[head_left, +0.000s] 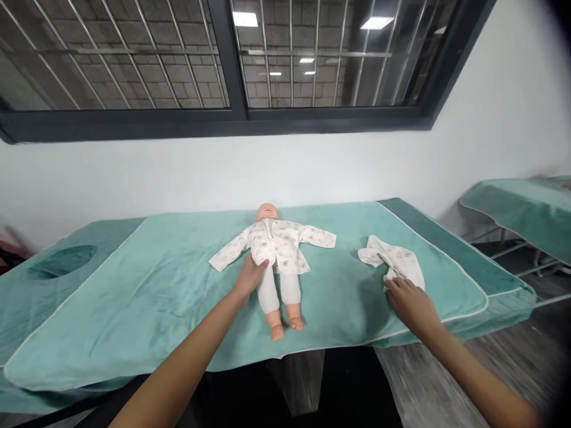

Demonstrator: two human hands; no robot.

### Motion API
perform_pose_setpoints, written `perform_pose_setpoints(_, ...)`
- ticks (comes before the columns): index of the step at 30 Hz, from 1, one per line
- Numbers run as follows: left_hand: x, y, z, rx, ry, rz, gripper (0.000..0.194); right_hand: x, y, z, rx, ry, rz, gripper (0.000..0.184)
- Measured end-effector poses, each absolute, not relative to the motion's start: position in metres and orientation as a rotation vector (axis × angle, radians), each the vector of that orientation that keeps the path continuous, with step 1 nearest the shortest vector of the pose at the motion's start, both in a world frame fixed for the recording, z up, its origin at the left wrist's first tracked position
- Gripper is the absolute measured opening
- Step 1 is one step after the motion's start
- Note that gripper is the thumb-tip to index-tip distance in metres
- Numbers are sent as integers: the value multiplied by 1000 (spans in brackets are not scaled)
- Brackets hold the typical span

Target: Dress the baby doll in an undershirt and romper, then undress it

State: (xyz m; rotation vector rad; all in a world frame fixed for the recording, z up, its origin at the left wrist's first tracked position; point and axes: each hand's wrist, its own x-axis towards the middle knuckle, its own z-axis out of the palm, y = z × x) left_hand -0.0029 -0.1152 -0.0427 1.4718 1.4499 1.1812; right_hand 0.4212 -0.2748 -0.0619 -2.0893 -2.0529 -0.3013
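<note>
A baby doll (267, 212) lies on its back in the middle of the green-covered bed. It wears a white printed baby jacket (285, 241) with both sleeves spread, and white leggings (291, 290); its feet are bare. My left hand (250, 276) has the jacket's lower edge on the left side, thumb on top and the other fingers mostly hidden. To the right of the doll lie matching white printed baby pants (404, 261), loosely bunched. The fingers of my right hand (413, 302) are curled onto their near edge.
A teal cover (147, 297) with white piping is spread over the bed, which has a face hole (62, 261) at its left end. Behind it stands a white wall below a barred window (241, 113). Another green-covered bed (521, 208) is at the right.
</note>
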Motion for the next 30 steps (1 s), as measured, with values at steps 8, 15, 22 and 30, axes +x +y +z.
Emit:
perform_pose_setpoints(8, -3, -208, 45, 1983, 1139, 823, 54, 314, -241, 56, -1455, -1751, 734, 17)
perform_pose_setpoints(15, 14, -260, 111, 2050, 988, 1007, 48, 200, -231, 154, -955, -1546, 1081, 20)
perform_pose_setpoints(22, -32, -268, 160, 2091, 1107, 1187, 27, 199, -247, 206, -859, -2211, 539, 29)
perform_pose_setpoints(30, -38, -282, 191, 2208, 1113, 1542, 29, 180, -255, 208, -545, -2302, 386, 61)
